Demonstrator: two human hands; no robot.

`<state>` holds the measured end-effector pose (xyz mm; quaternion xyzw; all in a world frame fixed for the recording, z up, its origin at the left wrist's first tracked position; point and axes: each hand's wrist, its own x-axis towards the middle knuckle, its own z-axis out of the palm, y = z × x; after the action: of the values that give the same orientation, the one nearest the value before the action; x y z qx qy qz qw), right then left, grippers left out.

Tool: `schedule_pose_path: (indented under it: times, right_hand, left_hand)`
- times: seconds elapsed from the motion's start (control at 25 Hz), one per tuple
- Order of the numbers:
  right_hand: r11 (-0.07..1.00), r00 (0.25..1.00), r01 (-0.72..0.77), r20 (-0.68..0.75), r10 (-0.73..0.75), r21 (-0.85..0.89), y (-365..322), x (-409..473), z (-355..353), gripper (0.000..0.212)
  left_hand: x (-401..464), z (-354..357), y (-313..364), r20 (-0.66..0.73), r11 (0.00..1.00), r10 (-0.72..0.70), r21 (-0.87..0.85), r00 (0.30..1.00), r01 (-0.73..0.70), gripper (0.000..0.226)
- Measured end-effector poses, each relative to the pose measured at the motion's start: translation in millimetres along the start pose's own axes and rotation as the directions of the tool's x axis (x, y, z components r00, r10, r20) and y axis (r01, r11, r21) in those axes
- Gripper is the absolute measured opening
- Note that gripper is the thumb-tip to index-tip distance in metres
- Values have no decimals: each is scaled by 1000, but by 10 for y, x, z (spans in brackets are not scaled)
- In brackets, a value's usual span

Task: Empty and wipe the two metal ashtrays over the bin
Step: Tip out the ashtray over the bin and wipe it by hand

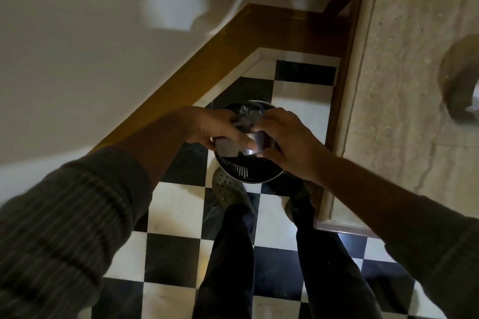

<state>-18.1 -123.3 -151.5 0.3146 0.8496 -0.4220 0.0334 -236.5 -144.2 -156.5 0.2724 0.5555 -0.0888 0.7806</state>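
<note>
A round perforated metal bin point(239, 172) stands on the chequered floor in the corner, below both my hands. My right hand point(287, 145) grips a shiny metal ashtray point(252, 144) over the bin's opening. My left hand point(210, 128) holds a crumpled grey tissue point(242, 122) pressed against the ashtray. The fingers hide much of the ashtray. I see only one ashtray.
A white wall with a brown wooden skirting point(207, 65) runs along the left. A beige stone counter point(414, 85) with a roll of tape point(458, 80) on it stands on the right. My legs and a perforated clog point(226, 190) are on the black-and-white tiles near the bin.
</note>
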Motion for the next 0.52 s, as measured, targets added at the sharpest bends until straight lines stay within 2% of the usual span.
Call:
schedule_pose_path:
  times: [0.08, 0.2, 0.28, 0.4, 0.52]
  right_hand:
    - [992, 995, 98, -14, -99, -74, 11, 42, -1, 49]
    - [981, 991, 135, 15, -134, -140, 63, 52, -6, 58]
    - [979, 993, 114, 57, -106, -169, 121, 62, -4, 71]
    - [979, 991, 84, 119, -63, -184, 204, 62, -40, 96]
    - [964, 991, 131, 31, -127, -231, 203, -15, -197, 111]
  left_hand:
    - [110, 9, 0, -13, 996, 29, 84, 999, -28, 84]
    - [248, -1, -55, -140, 981, 111, 176, 984, -85, 108]
    - [307, -3, -93, -215, 965, 155, 243, 964, -101, 123]
    - [347, -6, -156, -271, 940, 188, 330, 944, -92, 132]
    - [385, 30, -240, -336, 880, 276, 464, 901, -97, 136]
